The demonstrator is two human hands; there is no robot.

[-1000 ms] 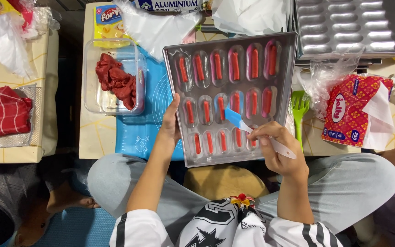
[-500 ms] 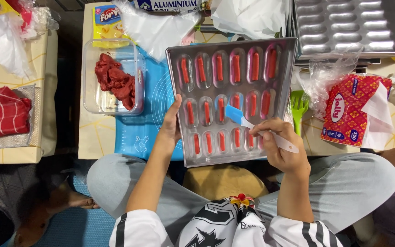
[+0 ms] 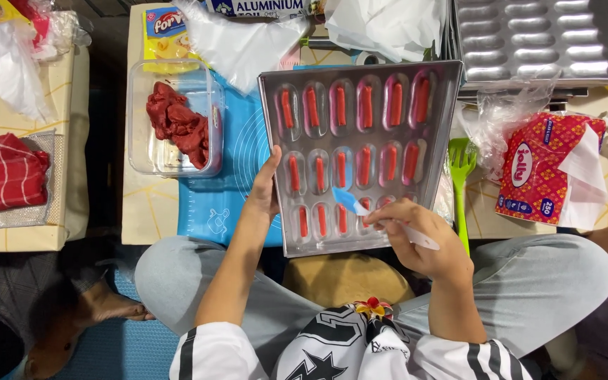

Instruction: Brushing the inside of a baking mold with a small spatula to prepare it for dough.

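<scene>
A metal baking tray [image 3: 445, 134] with rows of oval wells is tilted toward me; each well holds a strip of red dough [image 3: 365, 105]. My left hand [image 3: 267, 188] grips the tray's left edge. My right hand [image 3: 416, 236] holds a small spatula [image 3: 360, 208] with a blue tip and white handle, the tip resting on the tray's lower rows.
A clear plastic tub [image 3: 138, 141] with a lump of red dough [image 3: 177, 123] sits left on a blue silicone mat [image 3: 237, 148]. A second empty metal mould tray [image 3: 543, 39], a green spatula [image 3: 462, 183], a red tissue pack [image 3: 536, 169] and plastic bags lie around.
The tray has shifted slightly right and up in my left hand. My right hand with the spatula has moved a little along the lower rows.
</scene>
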